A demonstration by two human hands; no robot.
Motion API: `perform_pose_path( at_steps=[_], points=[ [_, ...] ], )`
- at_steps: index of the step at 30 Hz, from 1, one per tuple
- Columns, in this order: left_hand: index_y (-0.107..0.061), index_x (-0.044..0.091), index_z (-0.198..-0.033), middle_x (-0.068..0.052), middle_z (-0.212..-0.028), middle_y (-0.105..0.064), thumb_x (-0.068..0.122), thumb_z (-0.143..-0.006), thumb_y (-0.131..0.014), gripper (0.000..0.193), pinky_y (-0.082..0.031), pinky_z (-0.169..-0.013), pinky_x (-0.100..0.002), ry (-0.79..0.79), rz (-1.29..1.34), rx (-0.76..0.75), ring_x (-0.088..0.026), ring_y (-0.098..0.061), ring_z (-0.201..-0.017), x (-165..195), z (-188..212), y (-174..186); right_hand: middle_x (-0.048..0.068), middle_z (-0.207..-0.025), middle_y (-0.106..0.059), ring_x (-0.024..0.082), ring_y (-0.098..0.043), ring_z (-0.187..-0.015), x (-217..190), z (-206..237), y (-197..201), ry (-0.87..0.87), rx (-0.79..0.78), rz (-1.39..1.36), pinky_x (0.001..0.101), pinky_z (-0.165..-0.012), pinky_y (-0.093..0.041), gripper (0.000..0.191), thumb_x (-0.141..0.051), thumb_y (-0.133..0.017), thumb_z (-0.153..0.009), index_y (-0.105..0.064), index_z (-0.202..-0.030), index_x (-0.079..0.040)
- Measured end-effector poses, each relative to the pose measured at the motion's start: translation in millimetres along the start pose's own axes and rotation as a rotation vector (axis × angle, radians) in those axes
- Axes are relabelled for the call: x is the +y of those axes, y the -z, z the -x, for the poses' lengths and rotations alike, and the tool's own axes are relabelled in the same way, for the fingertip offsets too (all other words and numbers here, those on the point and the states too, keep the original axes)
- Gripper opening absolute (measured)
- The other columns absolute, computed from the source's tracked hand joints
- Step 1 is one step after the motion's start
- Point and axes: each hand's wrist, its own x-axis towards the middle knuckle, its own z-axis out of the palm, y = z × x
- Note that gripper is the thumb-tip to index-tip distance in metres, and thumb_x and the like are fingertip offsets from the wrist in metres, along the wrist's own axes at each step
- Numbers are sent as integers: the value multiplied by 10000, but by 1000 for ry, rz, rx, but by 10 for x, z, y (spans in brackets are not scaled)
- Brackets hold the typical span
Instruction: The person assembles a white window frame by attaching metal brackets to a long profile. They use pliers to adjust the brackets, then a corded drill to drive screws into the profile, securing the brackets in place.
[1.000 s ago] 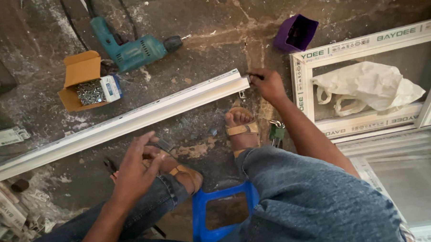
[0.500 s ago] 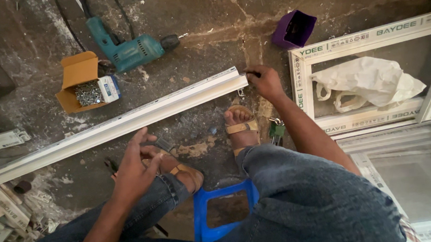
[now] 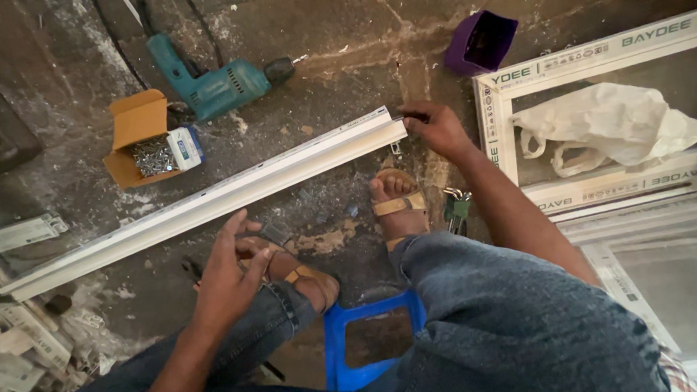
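Note:
A long white plastic profile (image 3: 210, 201) lies slantwise on the rough concrete floor in front of me. My right hand (image 3: 439, 127) reaches out to its right end, and the fingertips pinch the end of the profile. My left hand (image 3: 228, 277) hovers with its fingers spread just above my left sandalled foot (image 3: 305, 275); it holds nothing and stays a little short of the profile. I sit on a low blue stool (image 3: 373, 338), and my right foot (image 3: 395, 202) is planted close below the profile's end.
A teal power drill (image 3: 221, 84) and an open cardboard box of screws (image 3: 150, 145) lie beyond the profile. A purple tub (image 3: 482, 40) stands at the back. A white window frame (image 3: 489, 121) with a plastic bag (image 3: 608, 121) is on the right. Profile offcuts (image 3: 22, 346) pile up lower left.
My right hand has stayed at the profile's end. My left hand has shifted slightly over my left foot, still empty with its fingers spread.

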Motion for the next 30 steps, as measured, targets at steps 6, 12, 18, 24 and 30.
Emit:
perform_pose_path(
  at_steps=[6,12,18,24,30],
  points=[
    [-363,-15,-1515,-149,-1316,-600,51,-877,-695,722,-564,-903,-355,53,-28,-13,-187,-682,-989,48,-31,7,151,-1160,-744,271,-718,-1036,-57,-37,25,40,8,224,371,-920,-538,304,-150,-717,-895,-748,-1188,-72],
    [-358,-15,-1518,-143,-1314,-601,56,-878,-699,729,-558,-915,-360,71,-48,-20,-193,-685,-996,73,-39,16,150,-1134,-726,296,-708,-1035,-68,-58,47,57,-16,242,391,-917,-538,305,-158,-713,-888,-754,-1182,-91],
    [-341,-9,-1525,-142,-1331,-588,59,-875,-700,745,-562,-911,-361,97,-37,-33,-195,-682,-1002,56,-27,14,145,-1097,-704,315,-679,-1021,-74,-40,66,130,-7,301,408,-906,-523,310,-161,-729,-887,-761,-1188,-93],
    [-329,-19,-1529,-152,-1324,-583,67,-882,-699,750,-566,-898,-366,83,-30,-39,-196,-682,-1008,24,-33,19,139,-1090,-698,313,-679,-1010,-101,-42,64,97,-28,288,406,-909,-519,298,-139,-700,-902,-754,-1192,-100],
    [-340,-30,-1520,-147,-1313,-594,64,-880,-692,737,-574,-881,-363,90,-9,-28,-197,-692,-988,30,-40,10,136,-1084,-706,310,-673,-1044,-100,-35,46,143,-24,286,404,-931,-517,288,-107,-681,-907,-764,-1183,-99]
  ],
)
